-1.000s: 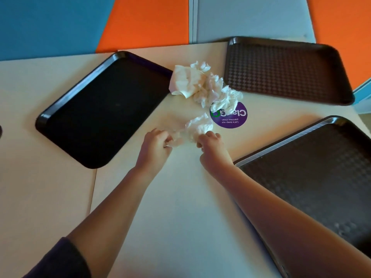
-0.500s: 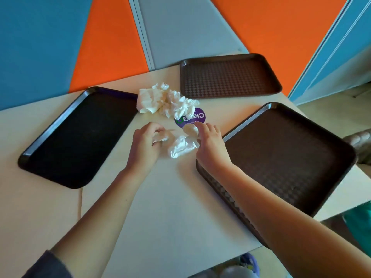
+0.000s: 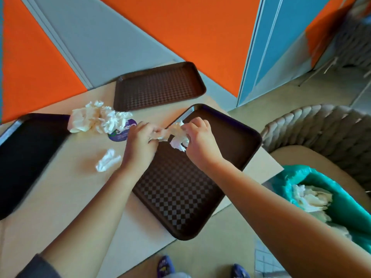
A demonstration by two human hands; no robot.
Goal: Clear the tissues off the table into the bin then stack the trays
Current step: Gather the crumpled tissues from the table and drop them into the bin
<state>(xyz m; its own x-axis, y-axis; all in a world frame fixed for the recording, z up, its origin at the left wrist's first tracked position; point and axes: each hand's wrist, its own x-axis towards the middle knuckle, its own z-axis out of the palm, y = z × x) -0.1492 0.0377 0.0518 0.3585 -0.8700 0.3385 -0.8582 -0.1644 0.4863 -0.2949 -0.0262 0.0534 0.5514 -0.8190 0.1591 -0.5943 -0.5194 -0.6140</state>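
Both hands have lifted off the beige surface [image 3: 66,197]: the left hand [image 3: 138,145] and right hand [image 3: 198,139] now pinch a crumpled white tissue [image 3: 176,137] between curled fingers, above the brown checkered tray [image 3: 180,197]. One small tissue [image 3: 107,160] and a pile [image 3: 98,119] remain; the teal-lined bin [image 3: 345,209] waits at right, so a drop is likely next.

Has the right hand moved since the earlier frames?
Yes. The right hand, gripping a tissue, went from beside the purple sticker to above the near tray.
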